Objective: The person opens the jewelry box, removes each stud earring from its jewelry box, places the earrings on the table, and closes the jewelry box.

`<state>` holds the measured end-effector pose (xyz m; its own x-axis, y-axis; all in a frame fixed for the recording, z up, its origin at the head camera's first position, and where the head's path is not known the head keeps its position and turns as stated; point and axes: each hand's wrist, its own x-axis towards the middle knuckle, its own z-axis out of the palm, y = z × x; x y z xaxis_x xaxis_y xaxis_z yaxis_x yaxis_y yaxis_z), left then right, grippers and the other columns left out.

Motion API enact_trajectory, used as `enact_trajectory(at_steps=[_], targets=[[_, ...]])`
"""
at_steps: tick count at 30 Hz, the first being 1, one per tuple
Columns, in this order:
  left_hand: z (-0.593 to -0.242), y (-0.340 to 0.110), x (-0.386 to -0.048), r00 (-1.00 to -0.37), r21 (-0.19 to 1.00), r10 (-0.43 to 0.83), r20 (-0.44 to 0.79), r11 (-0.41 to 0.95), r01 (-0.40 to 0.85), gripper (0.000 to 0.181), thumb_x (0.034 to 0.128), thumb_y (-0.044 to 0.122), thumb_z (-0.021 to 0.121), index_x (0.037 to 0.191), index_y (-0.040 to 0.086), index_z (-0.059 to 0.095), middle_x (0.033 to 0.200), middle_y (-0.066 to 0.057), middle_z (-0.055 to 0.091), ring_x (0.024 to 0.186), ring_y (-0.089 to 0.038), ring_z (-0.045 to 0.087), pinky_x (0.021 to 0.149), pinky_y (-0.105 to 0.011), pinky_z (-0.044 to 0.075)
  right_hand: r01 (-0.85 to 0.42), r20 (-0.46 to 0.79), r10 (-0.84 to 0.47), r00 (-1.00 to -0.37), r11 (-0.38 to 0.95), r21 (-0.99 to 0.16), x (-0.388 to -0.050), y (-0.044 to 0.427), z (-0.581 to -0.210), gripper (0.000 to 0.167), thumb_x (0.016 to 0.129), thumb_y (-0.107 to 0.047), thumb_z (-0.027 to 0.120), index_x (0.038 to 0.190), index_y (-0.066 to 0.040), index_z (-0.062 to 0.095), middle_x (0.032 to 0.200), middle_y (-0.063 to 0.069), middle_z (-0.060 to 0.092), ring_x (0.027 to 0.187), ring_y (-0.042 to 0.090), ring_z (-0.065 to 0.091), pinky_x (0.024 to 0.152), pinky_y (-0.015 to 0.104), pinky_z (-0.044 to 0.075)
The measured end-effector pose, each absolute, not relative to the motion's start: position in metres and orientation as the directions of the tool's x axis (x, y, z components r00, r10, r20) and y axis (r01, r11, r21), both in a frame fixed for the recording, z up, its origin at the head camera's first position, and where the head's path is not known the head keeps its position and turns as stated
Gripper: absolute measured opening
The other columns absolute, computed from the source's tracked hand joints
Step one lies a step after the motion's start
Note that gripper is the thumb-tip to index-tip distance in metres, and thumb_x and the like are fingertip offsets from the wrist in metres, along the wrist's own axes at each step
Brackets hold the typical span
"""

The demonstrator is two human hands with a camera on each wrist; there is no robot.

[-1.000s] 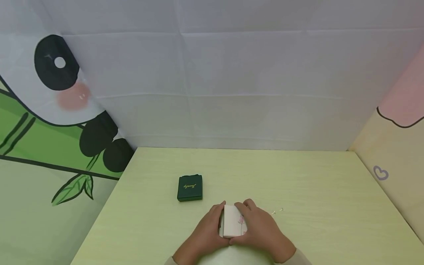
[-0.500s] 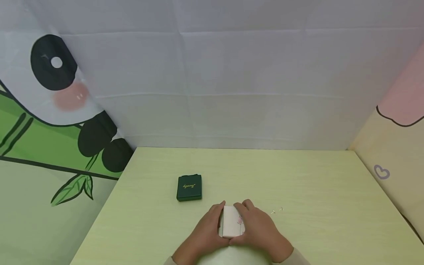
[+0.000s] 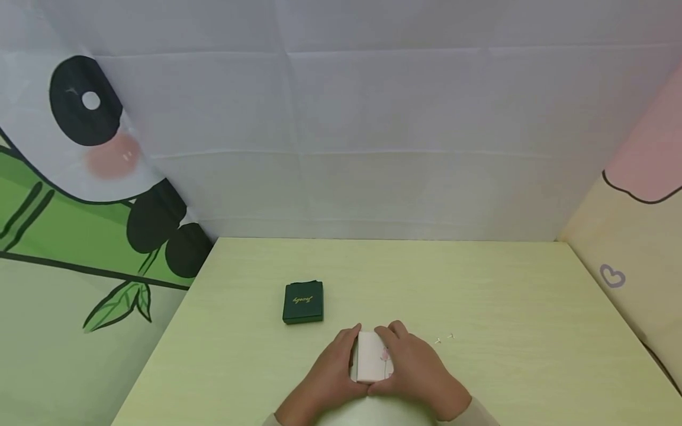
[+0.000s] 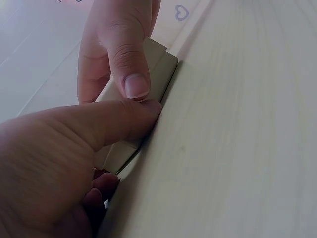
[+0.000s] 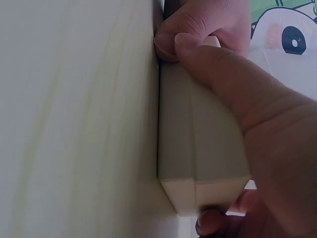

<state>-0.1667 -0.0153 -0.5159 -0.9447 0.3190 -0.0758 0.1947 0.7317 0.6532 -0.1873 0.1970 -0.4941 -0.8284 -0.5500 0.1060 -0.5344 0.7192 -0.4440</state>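
A small white box (image 3: 370,357) with a pink flower print sits on the table between both hands. My left hand (image 3: 334,368) grips its left side, thumb along the near face and fingers at the far side. From the right, my right hand (image 3: 417,368) holds it the same way, its palm hiding part of the print. The two thumbs meet at the near face. In the right wrist view, a seam runs along the side of the box (image 5: 208,144) between an upper and a lower part. Whatever is inside cannot be seen.
A dark green box (image 3: 303,303) with gold lettering lies farther back on the left of the table (image 3: 469,284). Two tiny pale stud-like pieces (image 3: 438,341) lie just right of my right hand. White cloth (image 3: 341,118) hangs behind the table, and printed panels flank it.
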Motion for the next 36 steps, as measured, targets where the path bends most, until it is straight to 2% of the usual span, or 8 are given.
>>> enact_trajectory(at_steps=[5, 12, 17, 22, 30, 36], targets=[[-0.515, -0.018, -0.163, -0.941, 0.659, 0.328, -0.08, 0.726, 0.197, 0.114, 0.0745, 0.051, 0.09, 0.16, 0.006, 0.029, 0.154, -0.007, 0.043, 0.133, -0.023, 0.048, 0.11, -0.048, 0.042, -0.537, 0.108, -0.552, -0.827, 0.718, -0.443, -0.181, 0.196, -0.492, 0.099, 0.062, -0.057, 0.093, 0.14, -0.01, 0.055, 0.117, 0.001, 0.053, 0.08, 0.008, 0.052, 0.065, 0.029, 0.049], [-0.515, -0.023, -0.157, -0.937, 0.664, 0.341, -0.075, 0.718, 0.208, 0.114, 0.0713, 0.039, 0.094, 0.16, 0.005, 0.03, 0.152, -0.006, 0.044, 0.133, -0.021, 0.048, 0.112, -0.045, 0.041, -0.528, 0.069, -0.563, -0.824, 0.716, -0.457, -0.175, 0.197, -0.489, 0.102, 0.065, -0.047, 0.094, 0.146, -0.002, 0.05, 0.13, 0.004, 0.052, 0.086, 0.008, 0.054, 0.072, 0.028, 0.051], [-0.516, -0.025, -0.154, -0.935, 0.672, 0.347, -0.077, 0.711, 0.208, 0.113, 0.0706, 0.035, 0.095, 0.16, 0.005, 0.031, 0.153, -0.006, 0.045, 0.134, -0.022, 0.048, 0.112, -0.046, 0.041, -0.505, 0.032, -0.565, -0.824, 0.708, -0.494, -0.17, 0.2, -0.488, 0.106, 0.065, -0.044, 0.095, 0.149, -0.002, 0.047, 0.135, 0.005, 0.049, 0.086, 0.008, 0.054, 0.075, 0.028, 0.052], [-0.517, -0.028, -0.151, -0.934, 0.679, 0.344, -0.092, 0.708, 0.194, 0.114, 0.0699, 0.033, 0.095, 0.16, 0.006, 0.03, 0.154, -0.006, 0.044, 0.136, -0.023, 0.048, 0.112, -0.048, 0.04, -0.483, 0.015, -0.548, -0.836, 0.723, -0.495, -0.166, 0.201, -0.49, 0.107, 0.063, -0.044, 0.096, 0.15, -0.004, 0.046, 0.133, 0.007, 0.049, 0.082, 0.008, 0.053, 0.071, 0.028, 0.051], [-0.516, -0.034, -0.146, -0.932, 0.683, 0.351, -0.094, 0.703, 0.196, 0.115, 0.07, 0.033, 0.095, 0.161, 0.006, 0.03, 0.154, -0.007, 0.044, 0.135, -0.024, 0.048, 0.112, -0.048, 0.04, -0.438, 0.002, -0.501, -0.865, 0.754, -0.49, -0.156, 0.197, -0.488, 0.105, 0.061, -0.048, 0.095, 0.146, -0.007, 0.05, 0.121, 0.006, 0.05, 0.074, 0.009, 0.051, 0.064, 0.028, 0.046], [-0.517, -0.038, -0.14, -0.932, 0.694, 0.351, -0.091, 0.693, 0.193, 0.116, 0.0701, 0.047, 0.092, 0.161, 0.007, 0.031, 0.154, -0.005, 0.044, 0.134, -0.022, 0.048, 0.112, -0.048, 0.04, -0.438, 0.002, -0.499, -0.866, 0.758, -0.483, -0.15, 0.192, -0.489, 0.102, 0.062, -0.049, 0.094, 0.144, -0.007, 0.049, 0.119, 0.005, 0.051, 0.073, 0.009, 0.05, 0.064, 0.029, 0.046]])
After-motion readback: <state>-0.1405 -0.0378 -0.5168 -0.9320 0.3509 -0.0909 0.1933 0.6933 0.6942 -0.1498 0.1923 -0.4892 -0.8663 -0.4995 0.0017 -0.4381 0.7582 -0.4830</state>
